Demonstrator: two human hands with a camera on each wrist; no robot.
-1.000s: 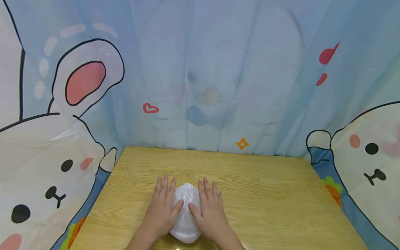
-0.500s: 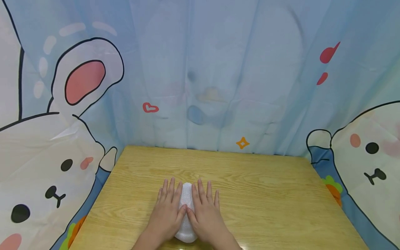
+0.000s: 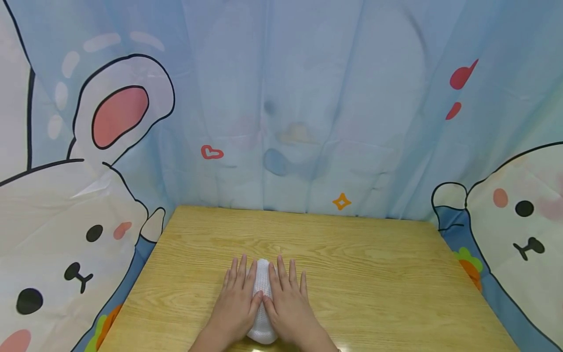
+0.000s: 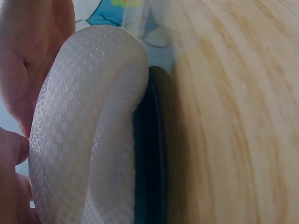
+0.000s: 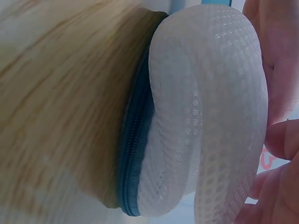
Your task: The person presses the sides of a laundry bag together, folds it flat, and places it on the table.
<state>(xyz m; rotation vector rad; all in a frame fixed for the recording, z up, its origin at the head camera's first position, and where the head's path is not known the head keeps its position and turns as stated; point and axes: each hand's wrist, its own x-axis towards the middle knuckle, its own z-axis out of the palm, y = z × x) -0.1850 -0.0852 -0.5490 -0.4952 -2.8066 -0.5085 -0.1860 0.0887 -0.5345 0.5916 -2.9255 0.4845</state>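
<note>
A white mesh laundry bag, rounded and puffy, sits on the table near its front edge. My left hand rests on its left part and my right hand on its right part, both with straight fingers pointing away from me. The thumbs come together over the middle, so just a narrow strip of mesh shows between the hands. From the left wrist, the bag shows a folded-in side above a dark blue zipper. The right wrist view has the same zipper along the base, against the wood.
The wooden table extends to the right and behind the hands. A light blue curtain with printed white cartoon animals hangs behind it and down both sides.
Both hands have moved inward over the laundry bag, covering more of it, and the thumbs have come together. Over the last half second they shift only slightly.
</note>
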